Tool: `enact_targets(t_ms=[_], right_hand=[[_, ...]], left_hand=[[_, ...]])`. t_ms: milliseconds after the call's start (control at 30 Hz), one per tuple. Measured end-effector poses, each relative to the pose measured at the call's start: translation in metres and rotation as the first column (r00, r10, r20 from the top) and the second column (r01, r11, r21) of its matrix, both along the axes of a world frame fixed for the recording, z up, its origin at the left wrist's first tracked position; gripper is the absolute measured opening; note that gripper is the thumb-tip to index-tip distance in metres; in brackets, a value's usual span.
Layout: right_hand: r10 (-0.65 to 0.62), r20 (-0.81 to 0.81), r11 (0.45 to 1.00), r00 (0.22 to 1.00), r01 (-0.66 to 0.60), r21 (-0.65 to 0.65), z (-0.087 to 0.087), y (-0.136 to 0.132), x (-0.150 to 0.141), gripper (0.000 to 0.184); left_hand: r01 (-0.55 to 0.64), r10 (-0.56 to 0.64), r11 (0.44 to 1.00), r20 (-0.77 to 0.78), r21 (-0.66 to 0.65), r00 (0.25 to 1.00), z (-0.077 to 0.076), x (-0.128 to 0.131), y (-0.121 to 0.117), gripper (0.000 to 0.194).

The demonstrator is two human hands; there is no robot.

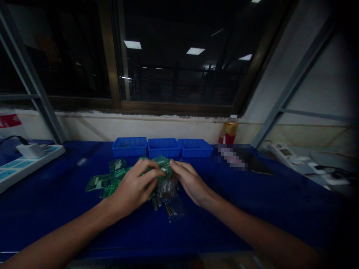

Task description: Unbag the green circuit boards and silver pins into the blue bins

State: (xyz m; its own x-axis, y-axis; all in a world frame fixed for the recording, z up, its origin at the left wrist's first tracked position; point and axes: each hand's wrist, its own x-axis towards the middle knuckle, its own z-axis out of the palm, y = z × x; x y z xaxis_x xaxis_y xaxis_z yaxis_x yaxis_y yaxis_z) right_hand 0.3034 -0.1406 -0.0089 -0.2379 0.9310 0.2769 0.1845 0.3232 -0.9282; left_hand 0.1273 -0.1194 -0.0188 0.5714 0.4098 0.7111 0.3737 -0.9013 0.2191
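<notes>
My left hand [136,182] reaches over a pile of small plastic bags, its fingers curled and closed at a green plastic bag [165,165]. From the other side my right hand [193,182] closes on the same bag, its fingertips partly hidden behind it. More green bags [98,182] with small pale parts inside lie to the left, partly under my left hand. Below the hands, a clear plastic bag [175,209] holds thin brass-coloured pieces. Grey metal-looking pieces [155,203] show beside it.
Three blue bins [164,148] stand in a row behind the pile on the blue table [213,231]. A white power strip [33,160] lies at left. At right are a bottle [228,132], a dark flat object [260,165] and sockets with cables [322,170].
</notes>
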Motion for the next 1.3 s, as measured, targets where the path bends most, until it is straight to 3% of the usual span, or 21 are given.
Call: enact_targets(t_ms=[100,167,200,300,367,433,467,500,567,633,700,767,800,867,933,1000,1067,1133,1167,1233,1300], right_hand=[[-0.093,0.059,0.987,0.994,0.084,0.139,-0.004,0.003,0.001,0.021],[-0.206,0.201,0.915,0.958,0.116,0.386,-0.004,0.002,0.004,0.020],[-0.262,0.269,0.857,0.927,0.095,0.507,-0.004,0.001,0.005,0.023],[-0.376,0.428,0.707,0.822,-0.044,0.706,-0.004,-0.002,0.009,0.036],[-0.423,0.503,0.666,0.754,-0.118,0.737,-0.004,-0.003,0.011,0.040],[-0.458,0.540,0.646,0.706,-0.152,0.748,-0.004,-0.003,0.011,0.044],[-0.461,0.547,0.645,0.699,-0.159,0.748,-0.004,-0.003,0.011,0.046],[-0.447,0.551,0.654,0.704,-0.163,0.739,-0.003,-0.003,0.011,0.048],[-0.367,0.552,0.698,0.749,-0.171,0.696,-0.001,-0.004,0.010,0.048],[-0.253,0.528,0.769,0.811,-0.163,0.618,0.002,-0.007,0.009,0.042],[-0.145,0.467,0.864,0.872,-0.119,0.490,0.005,-0.010,0.006,0.032],[-0.046,0.343,0.949,0.938,-0.066,0.308,0.006,-0.011,0.003,0.027],[-0.006,0.254,0.976,0.967,-0.050,0.213,0.006,-0.010,0.002,0.026],[0.029,0.064,0.998,0.998,-0.033,0.059,0.004,-0.007,0.001,0.029],[-0.002,-0.054,1.000,0.999,0.001,-0.020,0.001,-0.002,0.000,0.029],[-0.065,-0.044,0.998,0.997,0.065,0.013,-0.002,0.002,0.001,0.025],[-0.157,0.063,0.973,0.986,0.143,0.183,-0.004,0.004,0.004,0.020],[-0.260,0.179,0.893,0.949,0.166,0.418,-0.004,0.004,0.007,0.017],[-0.301,0.223,0.842,0.927,0.149,0.518,-0.005,0.003,0.008,0.018],[-0.341,0.296,0.757,0.892,0.074,0.649,-0.006,0.002,0.011,0.024],[-0.353,0.370,0.706,0.859,-0.015,0.708,-0.008,0.001,0.012,0.031]], left_hand=[[0.021,-0.022,0.994,-0.013,-0.111,1.000,0.001,0.003,-0.003,0.027],[0.045,-0.025,0.945,0.067,-0.325,0.997,0.004,0.004,-0.003,0.026],[0.073,-0.017,0.887,0.125,-0.455,0.992,0.005,0.004,-0.002,0.024],[0.266,0.025,0.583,0.345,-0.767,0.938,0.007,0.004,0.002,0.035],[0.432,0.068,0.357,0.484,-0.828,0.873,0.008,0.004,0.004,0.041],[0.538,0.120,0.215,0.569,-0.815,0.813,0.009,0.005,0.004,0.036],[0.561,0.139,0.191,0.588,-0.806,0.797,0.010,0.006,0.003,0.030],[0.563,0.152,0.198,0.593,-0.802,0.791,0.011,0.006,0.003,0.025],[0.521,0.171,0.289,0.579,-0.803,0.797,0.012,0.006,0.003,0.017],[0.424,0.197,0.454,0.553,-0.784,0.810,0.013,0.003,0.006,0.014],[0.256,0.224,0.667,0.516,-0.699,0.827,0.012,0.000,0.008,0.012],[0.060,0.196,0.864,0.444,-0.500,0.874,0.010,-0.004,0.008,0.009],[-0.005,0.153,0.933,0.385,-0.359,0.910,0.008,-0.005,0.007,0.009],[-0.024,0.045,0.995,0.215,-0.098,0.976,0.005,-0.005,0.003,0.017],[0.026,-0.027,0.999,0.046,0.026,0.999,0.003,-0.003,-0.002,0.026],[0.036,-0.036,0.999,-0.030,0.004,0.999,0.003,0.000,-0.004,0.029],[0.029,-0.032,0.991,-0.014,-0.128,0.999,0.004,0.002,-0.004,0.024],[0.058,-0.034,0.930,0.072,-0.364,0.997,0.006,0.003,-0.002,0.021],[0.100,-0.036,0.858,0.135,-0.504,0.990,0.007,0.003,0.000,0.023],[0.239,-0.018,0.632,0.295,-0.737,0.955,0.006,0.003,0.003,0.034],[0.383,0.038,0.407,0.435,-0.829,0.900,0.005,0.004,0.006,0.041]])
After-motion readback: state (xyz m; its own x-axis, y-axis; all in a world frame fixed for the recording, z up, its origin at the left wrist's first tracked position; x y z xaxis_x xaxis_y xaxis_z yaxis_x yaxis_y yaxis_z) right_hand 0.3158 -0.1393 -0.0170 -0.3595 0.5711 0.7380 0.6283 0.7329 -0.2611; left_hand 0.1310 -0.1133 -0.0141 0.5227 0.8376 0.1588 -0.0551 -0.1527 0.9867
